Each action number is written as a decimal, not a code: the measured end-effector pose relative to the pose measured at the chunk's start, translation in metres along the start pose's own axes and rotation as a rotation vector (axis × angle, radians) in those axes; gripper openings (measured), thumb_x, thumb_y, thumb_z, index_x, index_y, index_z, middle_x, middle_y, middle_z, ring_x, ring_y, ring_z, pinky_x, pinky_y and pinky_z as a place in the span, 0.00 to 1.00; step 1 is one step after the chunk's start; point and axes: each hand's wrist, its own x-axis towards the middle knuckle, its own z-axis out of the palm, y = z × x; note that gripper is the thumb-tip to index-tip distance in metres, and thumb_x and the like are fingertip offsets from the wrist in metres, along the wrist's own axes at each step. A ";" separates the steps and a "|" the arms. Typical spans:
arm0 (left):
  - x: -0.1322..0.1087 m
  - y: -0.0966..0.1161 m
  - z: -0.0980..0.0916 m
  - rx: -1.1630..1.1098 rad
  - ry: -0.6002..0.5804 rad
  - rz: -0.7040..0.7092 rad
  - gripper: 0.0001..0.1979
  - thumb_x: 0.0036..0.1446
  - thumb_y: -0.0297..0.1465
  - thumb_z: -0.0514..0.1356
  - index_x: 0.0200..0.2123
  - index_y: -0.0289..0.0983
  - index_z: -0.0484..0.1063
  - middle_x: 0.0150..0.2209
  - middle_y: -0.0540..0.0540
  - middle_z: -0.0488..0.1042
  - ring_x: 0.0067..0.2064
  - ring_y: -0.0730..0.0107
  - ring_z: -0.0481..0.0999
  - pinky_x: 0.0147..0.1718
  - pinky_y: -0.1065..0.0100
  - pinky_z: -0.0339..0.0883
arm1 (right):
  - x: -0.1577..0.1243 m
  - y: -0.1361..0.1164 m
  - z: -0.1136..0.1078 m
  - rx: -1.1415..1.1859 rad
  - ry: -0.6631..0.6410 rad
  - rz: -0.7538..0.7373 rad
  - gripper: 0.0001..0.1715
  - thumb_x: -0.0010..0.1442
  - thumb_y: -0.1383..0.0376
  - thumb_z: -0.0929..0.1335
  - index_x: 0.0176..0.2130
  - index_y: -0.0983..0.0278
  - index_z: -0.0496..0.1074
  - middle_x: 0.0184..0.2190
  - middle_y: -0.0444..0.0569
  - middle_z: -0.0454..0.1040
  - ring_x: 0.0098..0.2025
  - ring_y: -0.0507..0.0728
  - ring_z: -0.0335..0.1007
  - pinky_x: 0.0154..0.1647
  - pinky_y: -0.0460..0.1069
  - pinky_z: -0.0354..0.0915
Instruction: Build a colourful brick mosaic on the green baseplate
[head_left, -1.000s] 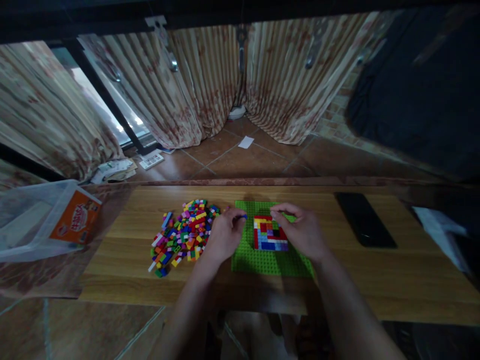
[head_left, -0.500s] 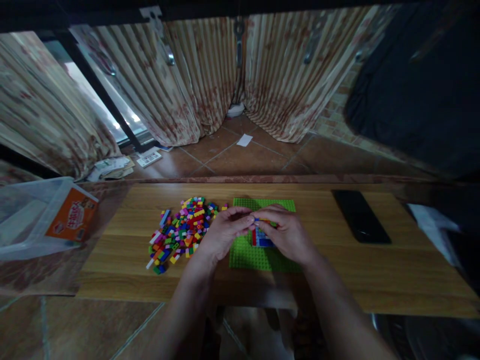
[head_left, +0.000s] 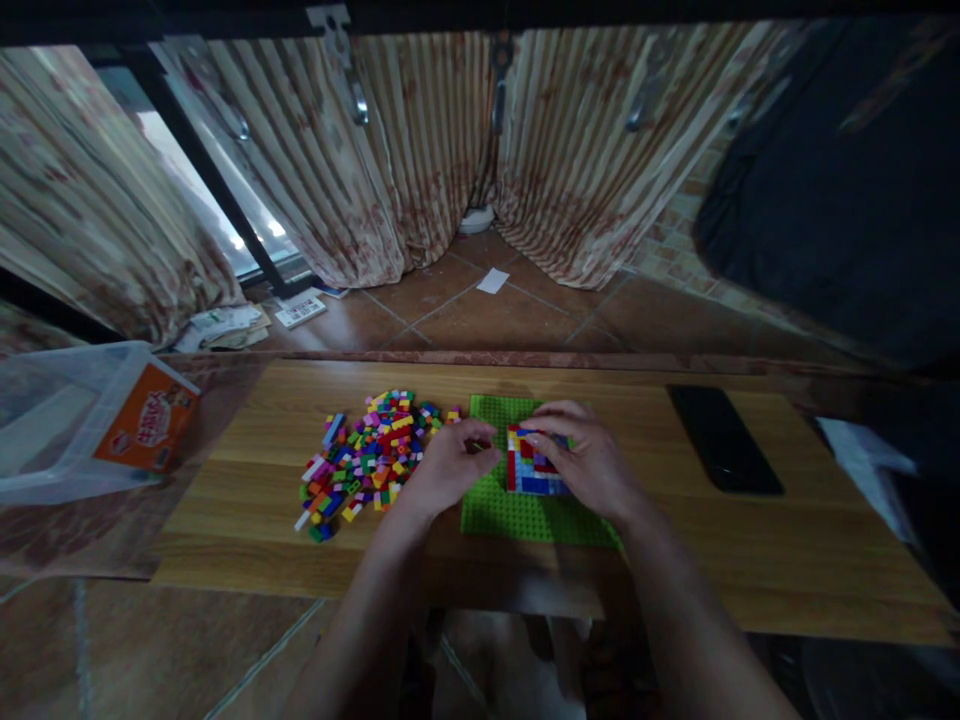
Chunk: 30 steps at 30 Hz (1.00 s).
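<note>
A green studded baseplate (head_left: 499, 515) lies on the wooden table, carrying a low block of red, blue, white and yellow toy bricks (head_left: 534, 485). My right hand (head_left: 581, 455) is over this block and covers its right side. Its thumb and fingers close on a small toy brick at the block's upper part; the brick is mostly hidden. My left hand (head_left: 454, 465) hovers at the baseplate's left edge, its thumb and curved forefinger apart with nothing visible between them. Just left of it spreads a pile of loose, many-coloured toy bricks (head_left: 367, 455).
A black phone-like slab (head_left: 724, 440) lies on the wooden table (head_left: 240, 500), right of the baseplate. At the far left stands a clear plastic bin (head_left: 67, 420) with an orange label. Curtains (head_left: 420, 150) hang beyond the table, and papers (head_left: 493, 281) lie on the tiled floor.
My hands have parted. The right hand has brought a small brick down to the block, while the left has let go and drawn slightly left. More of the block shows.
</note>
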 end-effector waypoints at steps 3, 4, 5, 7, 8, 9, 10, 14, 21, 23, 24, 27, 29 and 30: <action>-0.003 0.002 0.004 0.050 -0.028 0.005 0.14 0.48 0.28 0.61 0.40 0.33 0.77 0.33 0.46 0.78 0.33 0.69 0.74 0.32 0.70 0.66 | -0.002 0.002 0.005 -0.016 -0.013 0.049 0.07 0.58 0.62 0.70 0.36 0.53 0.80 0.46 0.48 0.72 0.51 0.60 0.65 0.54 0.59 0.61; -0.005 0.003 0.005 0.058 -0.041 0.006 0.14 0.49 0.29 0.60 0.40 0.33 0.77 0.33 0.47 0.78 0.33 0.69 0.74 0.32 0.70 0.66 | -0.003 0.002 0.008 -0.023 -0.013 0.066 0.07 0.57 0.63 0.70 0.35 0.53 0.80 0.47 0.48 0.72 0.52 0.60 0.64 0.55 0.60 0.60; -0.006 0.004 0.006 0.066 -0.057 0.010 0.13 0.49 0.29 0.59 0.40 0.33 0.77 0.33 0.47 0.78 0.33 0.69 0.73 0.32 0.71 0.66 | -0.003 0.003 0.011 -0.026 -0.010 0.084 0.07 0.56 0.63 0.70 0.34 0.53 0.80 0.48 0.48 0.71 0.53 0.60 0.64 0.56 0.60 0.59; -0.008 0.006 0.007 0.090 -0.099 0.027 0.12 0.51 0.29 0.58 0.38 0.34 0.78 0.31 0.48 0.77 0.32 0.70 0.73 0.31 0.71 0.64 | -0.002 0.004 0.015 -0.025 0.019 0.122 0.06 0.55 0.63 0.71 0.33 0.54 0.80 0.49 0.48 0.71 0.55 0.61 0.63 0.57 0.61 0.58; -0.009 0.006 0.007 0.101 -0.114 0.039 0.11 0.51 0.30 0.58 0.37 0.34 0.78 0.31 0.48 0.77 0.32 0.70 0.72 0.31 0.72 0.64 | -0.002 0.005 0.016 -0.021 0.037 0.137 0.05 0.55 0.63 0.71 0.33 0.55 0.80 0.49 0.49 0.70 0.55 0.61 0.63 0.57 0.61 0.58; -0.009 0.006 0.007 0.109 -0.126 0.051 0.11 0.52 0.30 0.57 0.36 0.34 0.77 0.30 0.49 0.76 0.31 0.70 0.72 0.30 0.72 0.64 | -0.001 0.005 0.017 -0.016 0.052 0.146 0.05 0.55 0.63 0.71 0.32 0.55 0.80 0.49 0.49 0.70 0.54 0.61 0.63 0.57 0.61 0.58; -0.009 0.006 0.007 0.112 -0.136 0.059 0.11 0.53 0.30 0.57 0.35 0.34 0.77 0.30 0.49 0.76 0.31 0.70 0.72 0.31 0.72 0.64 | -0.001 0.006 0.018 -0.010 0.061 0.148 0.05 0.55 0.63 0.71 0.32 0.56 0.80 0.48 0.49 0.71 0.54 0.61 0.64 0.57 0.61 0.58; -0.009 0.006 0.008 0.123 -0.155 0.083 0.10 0.54 0.30 0.56 0.34 0.35 0.76 0.31 0.49 0.76 0.32 0.69 0.72 0.33 0.71 0.64 | 0.001 0.004 0.019 -0.003 0.082 0.135 0.04 0.54 0.64 0.70 0.30 0.57 0.78 0.47 0.49 0.72 0.53 0.60 0.65 0.56 0.60 0.59; -0.010 0.009 0.009 0.153 -0.154 0.104 0.08 0.54 0.29 0.55 0.31 0.36 0.74 0.26 0.51 0.72 0.29 0.71 0.69 0.30 0.72 0.62 | 0.002 0.006 0.022 0.056 0.090 0.168 0.03 0.52 0.65 0.71 0.28 0.59 0.77 0.44 0.50 0.72 0.50 0.59 0.68 0.54 0.58 0.60; -0.011 0.009 0.009 0.148 -0.163 0.111 0.08 0.54 0.28 0.54 0.30 0.36 0.74 0.26 0.51 0.72 0.28 0.71 0.69 0.29 0.72 0.61 | 0.002 0.006 0.022 0.072 0.092 0.179 0.03 0.52 0.65 0.71 0.28 0.59 0.77 0.42 0.50 0.73 0.49 0.59 0.68 0.53 0.57 0.61; -0.011 0.009 0.010 0.152 -0.163 0.112 0.08 0.54 0.28 0.54 0.31 0.36 0.74 0.26 0.51 0.72 0.28 0.71 0.69 0.29 0.72 0.61 | 0.002 0.006 0.022 0.073 0.095 0.185 0.03 0.52 0.65 0.71 0.27 0.59 0.77 0.42 0.49 0.73 0.49 0.59 0.69 0.53 0.57 0.61; -0.013 0.008 0.011 0.182 -0.157 0.113 0.08 0.54 0.27 0.54 0.32 0.36 0.74 0.27 0.50 0.73 0.29 0.71 0.71 0.29 0.71 0.61 | 0.003 0.004 0.023 0.060 0.094 0.204 0.03 0.51 0.65 0.71 0.26 0.59 0.77 0.40 0.49 0.73 0.47 0.59 0.69 0.52 0.57 0.61; -0.014 0.009 0.012 0.204 -0.150 0.122 0.08 0.54 0.26 0.54 0.31 0.36 0.74 0.27 0.50 0.73 0.29 0.70 0.71 0.30 0.71 0.61 | 0.003 0.003 0.023 0.052 0.086 0.208 0.04 0.51 0.65 0.71 0.25 0.59 0.77 0.38 0.49 0.74 0.45 0.59 0.70 0.51 0.56 0.62; -0.014 0.010 0.012 0.215 -0.144 0.126 0.08 0.53 0.26 0.54 0.30 0.36 0.74 0.27 0.50 0.73 0.29 0.70 0.71 0.29 0.71 0.61 | 0.004 0.002 0.023 0.051 0.078 0.209 0.04 0.51 0.65 0.71 0.25 0.59 0.76 0.37 0.48 0.74 0.43 0.58 0.70 0.50 0.56 0.63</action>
